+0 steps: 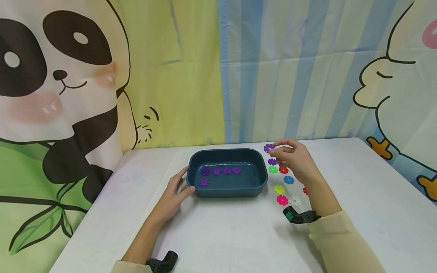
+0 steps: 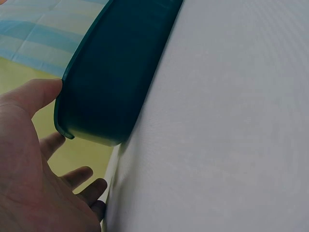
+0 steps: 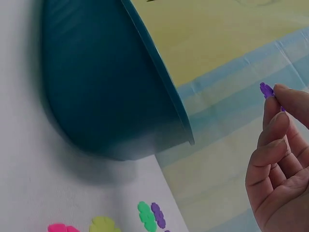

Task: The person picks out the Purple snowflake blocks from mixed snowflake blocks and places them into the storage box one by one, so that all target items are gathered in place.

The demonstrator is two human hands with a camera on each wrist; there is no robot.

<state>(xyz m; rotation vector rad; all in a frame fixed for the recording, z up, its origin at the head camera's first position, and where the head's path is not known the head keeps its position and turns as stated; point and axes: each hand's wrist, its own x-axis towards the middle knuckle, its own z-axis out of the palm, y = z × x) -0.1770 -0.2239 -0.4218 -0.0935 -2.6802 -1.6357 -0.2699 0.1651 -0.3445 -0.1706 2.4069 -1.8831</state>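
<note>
My right hand [image 1: 297, 161] is raised beyond the basin's right end and pinches a purple notched plastic disc [image 3: 266, 90] between thumb and index finger. A dark teal basin [image 1: 228, 192] stands in the middle of the white table. Several purple notched discs [image 1: 227, 171] lie on its floor, toward the left. At the basin's left end is my left hand [image 1: 171, 200]; its thumb and index fingertip touch the rim near the front corner, and the other fingers stay relaxed, apart from the wall. Under my right hand another purple disc [image 1: 272, 162] is on the table.
Right of the basin lie loose discs: a green one [image 1: 273, 169], a blue one [image 1: 288, 179], a yellow one [image 1: 279, 189], a pink one [image 1: 282, 200], a white one [image 1: 294, 201] and red ones [image 1: 283, 170]. A printed curtain [image 1: 191, 94] hangs behind the table.
</note>
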